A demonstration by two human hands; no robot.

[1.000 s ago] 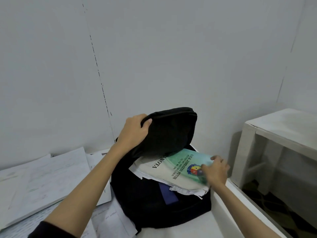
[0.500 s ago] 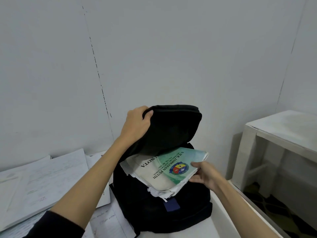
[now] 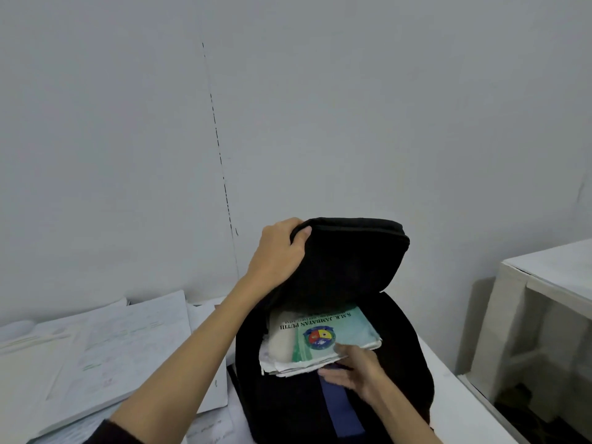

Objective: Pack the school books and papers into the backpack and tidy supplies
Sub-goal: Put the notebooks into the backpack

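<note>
Inside black backpack (image 3: 288, 408), green book (image 3: 336, 331) atop papers, right hand (image 3: 355, 370) pinching them, left hand (image 3: 278, 254) gripping flap (image 3: 349, 257).

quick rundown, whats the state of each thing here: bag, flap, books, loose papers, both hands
backpack: open, upright on the table
flap: lifted, held up by the left hand
book stack: partly inside the backpack, near edge sticking out
loose papers: unpacked, spread on the table left of the backpack
left hand: grips the flap's edge
right hand: fingers at the stack's near edge
</note>
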